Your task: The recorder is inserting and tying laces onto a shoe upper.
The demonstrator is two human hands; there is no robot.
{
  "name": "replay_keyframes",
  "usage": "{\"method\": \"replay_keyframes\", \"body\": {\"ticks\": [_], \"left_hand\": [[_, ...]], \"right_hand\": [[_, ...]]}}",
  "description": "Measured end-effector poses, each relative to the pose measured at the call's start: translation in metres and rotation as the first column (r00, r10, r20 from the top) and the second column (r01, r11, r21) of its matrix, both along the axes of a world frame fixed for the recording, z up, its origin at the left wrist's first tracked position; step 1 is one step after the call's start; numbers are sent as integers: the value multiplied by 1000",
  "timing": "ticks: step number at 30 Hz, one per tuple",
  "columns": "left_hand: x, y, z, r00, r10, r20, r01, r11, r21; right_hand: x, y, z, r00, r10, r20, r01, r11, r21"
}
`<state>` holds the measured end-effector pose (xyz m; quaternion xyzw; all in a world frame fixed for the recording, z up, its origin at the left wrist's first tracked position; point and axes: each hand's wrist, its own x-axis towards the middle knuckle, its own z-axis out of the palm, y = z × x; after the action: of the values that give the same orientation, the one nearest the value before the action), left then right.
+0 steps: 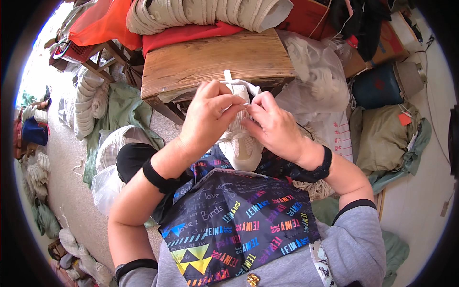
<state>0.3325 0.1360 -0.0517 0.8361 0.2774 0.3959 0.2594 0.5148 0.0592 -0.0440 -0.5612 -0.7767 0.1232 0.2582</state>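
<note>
A pale cream shoe with a mesh toe rests over my lap, its toe pointing toward me. Above its middle my left hand bends its fingers in a pinch. My right hand is close beside it, thumb and forefinger pressed together. A thin white lace shows between the two sets of fingertips; most of it is covered by the fingers. At the shoe's far end a white tab stands up against the bench edge.
Just ahead stands a wooden bench, bearing red cloth and a row of nested cream shoe uppers. Right of it are a clear plastic bag, a dark blue cylinder and an olive sack. More uppers lie left.
</note>
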Motion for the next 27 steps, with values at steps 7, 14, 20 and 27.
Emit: {"method": "replay_keyframes", "body": {"ticks": [7, 14, 20, 27], "left_hand": [[-11, -11, -19, 943, 176, 282, 105, 646, -756], [-6, -15, -24, 899, 221, 377, 190, 580, -792], [-14, -15, -16, 845, 329, 421, 228, 491, -841], [-35, 11, -3, 900, 176, 399, 267, 502, -823]], "right_hand": [[-8, 14, 23, 573, -232, -786, -215, 883, -417], [-26, 29, 17, 575, -296, -763, -257, 820, -512], [-24, 43, 12, 631, -276, -725, -270, 798, -539], [-1, 126, 161, 884, 373, -283, -260, 894, 365]]}}
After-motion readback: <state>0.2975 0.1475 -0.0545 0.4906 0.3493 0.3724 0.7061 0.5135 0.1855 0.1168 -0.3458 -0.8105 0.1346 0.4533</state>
